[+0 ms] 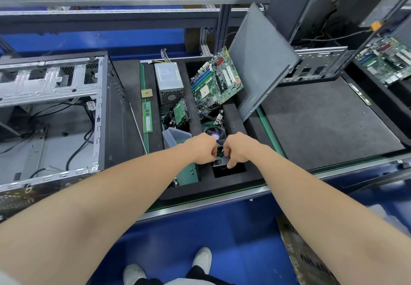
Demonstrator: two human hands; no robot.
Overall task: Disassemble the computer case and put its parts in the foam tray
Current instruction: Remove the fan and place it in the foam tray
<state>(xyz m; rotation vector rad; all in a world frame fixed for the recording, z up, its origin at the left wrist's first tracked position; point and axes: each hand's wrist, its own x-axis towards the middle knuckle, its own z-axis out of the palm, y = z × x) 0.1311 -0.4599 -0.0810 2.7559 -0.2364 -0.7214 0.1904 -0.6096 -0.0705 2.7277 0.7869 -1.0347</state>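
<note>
1. Your left hand (203,150) and right hand (239,150) meet over the near end of the foam tray (235,118). The fingers of both curl in and pinch a small dark part (220,154) between them, above a rectangular slot.
2. The tray is matte black foam, cut into long slots.
3. The case (66,106) sits just left of the tray. It is open, made of bare stamped grey metal with perforated walls, and has black cables inside.
4. In the tray:
   - a green motherboard (215,80), tilted
   - a boxy grey metal PSU (169,80) with a honeycomb grille
   - a green RAM stick (147,117), lying flat
   - a square gold CPU (146,93)
   - a hard drive (181,112), on edge
   - a black fan (214,134), just beyond your hands
5. A flat grey panel (260,62) leans over the tray's right side.
6. A clear plastic bin (175,137) stands beside your left hand.
7. The PSU label, the RAM stickers and the fan's round sticker are too small to read.
</note>
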